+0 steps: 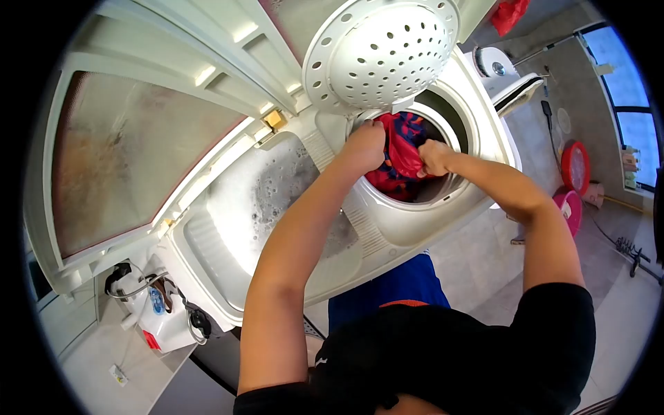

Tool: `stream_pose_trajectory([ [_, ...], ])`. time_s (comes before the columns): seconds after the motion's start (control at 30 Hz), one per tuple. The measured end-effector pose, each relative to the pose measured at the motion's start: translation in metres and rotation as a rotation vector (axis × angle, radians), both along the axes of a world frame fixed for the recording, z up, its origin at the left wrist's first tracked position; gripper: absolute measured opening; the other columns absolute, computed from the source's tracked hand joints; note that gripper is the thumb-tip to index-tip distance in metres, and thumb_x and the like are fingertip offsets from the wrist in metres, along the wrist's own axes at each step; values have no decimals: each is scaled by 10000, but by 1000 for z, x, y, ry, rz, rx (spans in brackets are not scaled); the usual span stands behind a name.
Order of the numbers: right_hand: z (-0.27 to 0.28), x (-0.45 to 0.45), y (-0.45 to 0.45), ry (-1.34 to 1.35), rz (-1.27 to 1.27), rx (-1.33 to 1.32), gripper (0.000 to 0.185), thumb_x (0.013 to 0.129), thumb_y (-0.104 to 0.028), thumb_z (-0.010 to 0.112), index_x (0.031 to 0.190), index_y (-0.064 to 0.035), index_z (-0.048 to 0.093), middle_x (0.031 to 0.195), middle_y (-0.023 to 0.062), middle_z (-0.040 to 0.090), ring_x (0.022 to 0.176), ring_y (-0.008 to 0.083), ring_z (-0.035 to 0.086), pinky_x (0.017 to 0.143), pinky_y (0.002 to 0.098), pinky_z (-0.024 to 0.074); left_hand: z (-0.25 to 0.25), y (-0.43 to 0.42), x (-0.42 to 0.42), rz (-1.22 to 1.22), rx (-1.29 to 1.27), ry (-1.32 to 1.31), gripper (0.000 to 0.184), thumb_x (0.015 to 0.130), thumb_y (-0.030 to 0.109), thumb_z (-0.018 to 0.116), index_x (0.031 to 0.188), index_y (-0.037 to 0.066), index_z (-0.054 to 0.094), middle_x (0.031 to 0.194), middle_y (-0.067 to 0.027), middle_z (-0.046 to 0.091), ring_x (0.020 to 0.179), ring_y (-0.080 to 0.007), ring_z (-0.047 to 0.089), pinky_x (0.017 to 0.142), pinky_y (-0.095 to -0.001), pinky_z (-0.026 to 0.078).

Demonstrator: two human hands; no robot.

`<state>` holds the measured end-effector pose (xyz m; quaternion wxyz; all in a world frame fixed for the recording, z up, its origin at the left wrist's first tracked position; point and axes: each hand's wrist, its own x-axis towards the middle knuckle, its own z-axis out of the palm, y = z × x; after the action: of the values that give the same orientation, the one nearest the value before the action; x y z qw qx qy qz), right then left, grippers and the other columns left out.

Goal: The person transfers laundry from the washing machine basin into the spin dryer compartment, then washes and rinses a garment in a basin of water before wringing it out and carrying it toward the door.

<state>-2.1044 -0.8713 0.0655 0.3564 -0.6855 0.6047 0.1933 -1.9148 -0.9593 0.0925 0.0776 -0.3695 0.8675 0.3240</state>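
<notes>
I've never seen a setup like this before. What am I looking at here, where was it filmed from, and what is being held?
There is no robot: these are a person's bare hands, in one picture from a camera worn on the head, looking forward and down. In front is a white twin-tub washing machine. Its larger tub holds foamy water; above the round drum stands a perforated lid, raised. The left hand and right hand both grip the red and dark blue cloth in the drum.
</notes>
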Motion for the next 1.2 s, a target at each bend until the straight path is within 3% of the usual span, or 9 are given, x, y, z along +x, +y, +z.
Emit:
stream_pose_trajectory([
  [0.13, 36, -14, 17, -207, -95, -11, 391, 670, -322, 774, 709, 44, 643, 711, 253, 600, 786, 389, 617, 713, 401, 499, -26, 10, -17, -38, 1, 6, 821, 682, 3, 618, 1411, 124, 260, 1422, -254, 262, 1267, -416, 350, 1000, -491, 367],
  [0.27, 52, -12, -1, -113, 58, 33, 349, 679, -293, 765, 737, 32, 652, 794, 221, 636, 836, 354, 631, 726, 384, 512, -37, 8, -49, -341, 98, -464, 947, 705, 52, 651, 1458, 293, 129, 1535, -22, -25, 1395, -354, 17, 1018, -672, 179],
  [0.43, 59, -12, -29, 167, 36, -97, 438, 680, -317, 759, 971, -10, 643, 909, 171, 665, 871, 315, 648, 764, 367, 528, -80, 39, -92, -532, 69, -465, 988, 557, 134, 816, 1409, 186, 318, 1524, -46, 79, 1392, -345, -35, 1021, -674, 188],
  [0.6, -82, -26, -12, 218, 17, 323, 1177, 515, -553, 807, 1448, -162, 204, 1446, 281, -189, 1260, 609, -123, 1037, 632, 167, -89, 3, -111, -402, 335, -297, 1016, 536, 103, 821, 1409, 176, 306, 1496, -176, 108, 1384, -372, 23, 1011, -649, 241],
  [0.73, -31, 8, -30, 317, -2, 463, 1113, 623, -458, 782, 1463, -167, 114, 1425, 291, -241, 1281, 599, -60, 1025, 585, 260, -74, 20, -92, -78, 134, -383, 1071, 651, 195, 762, 1458, 233, 59, 1486, -234, -90, 1361, -461, 12, 1034, -639, 165],
  [0.8, -185, 8, -5, 327, -383, 279, 964, 793, -245, 633, 1447, -74, -55, 1390, 351, -245, 1321, 539, 52, 883, 500, 440, -98, 33, -94, -51, 78, -614, 898, 813, 228, 597, 1460, 262, -27, 1487, -214, -151, 1345, -503, -9, 1039, -652, 78],
  [0.9, -143, 30, 11, 343, -456, 60, 810, 866, -140, 483, 1440, -55, -81, 1399, 363, -211, 1293, 544, 154, 692, 469, 526, -114, 34, -94, -35, 50, -672, 708, 892, 236, 436, 1461, 251, 16, 1502, -205, -57, 1336, -506, 65, 1026, -671, 86],
  [1.0, -126, 34, 3, 254, -825, 6, 768, 865, -131, 454, 1464, -163, -26, 1444, 326, -132, 1009, 550, 523, 557, 501, 527, -148, 44, -99, 3, -80, -647, 632, 915, 249, 385, 1459, 236, 64, 1500, -209, 29, 1318, -500, 149, 980, -713, 147],
  [1.2, -151, 30, 6, 394, -777, -142, 731, 857, -115, 467, 1468, -156, 70, 1408, 392, -110, 733, 392, 649, 503, 388, 514, -201, 56, -99, -49, -486, -611, 636, 907, 270, 401, 1461, 199, 98, 1479, -231, 113, 1263, -510, 271, 924, -729, 236],
])
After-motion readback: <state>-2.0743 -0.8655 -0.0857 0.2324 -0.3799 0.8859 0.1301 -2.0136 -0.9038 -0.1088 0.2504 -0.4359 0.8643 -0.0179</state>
